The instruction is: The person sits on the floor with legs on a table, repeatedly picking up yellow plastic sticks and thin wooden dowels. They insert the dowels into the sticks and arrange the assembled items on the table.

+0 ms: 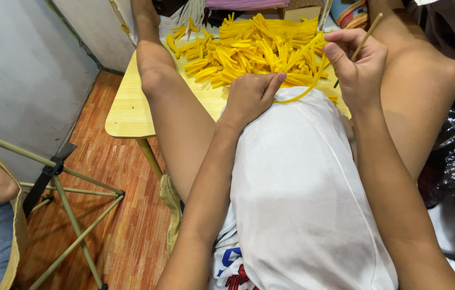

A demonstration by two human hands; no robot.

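Right hand (357,63) pinches yellow strip (302,95) and thin stick (366,37) | left hand (251,95) closed on strip's other end at lap | strip bows between; keep it taut | yellow strip pile (254,48) on small wooden table (128,110) just ahead

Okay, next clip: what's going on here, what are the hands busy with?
A seated person looks down over a white-clothed lap at a small wooden table heaped with a pile of yellow strips. The right hand pinches a thin stick together with one end of a long yellow strip, which curves down to the left hand. The left hand rests, fingers curled, at the table's near edge on the strip's other end. Another person's arm and a folding metal stand show at the left.
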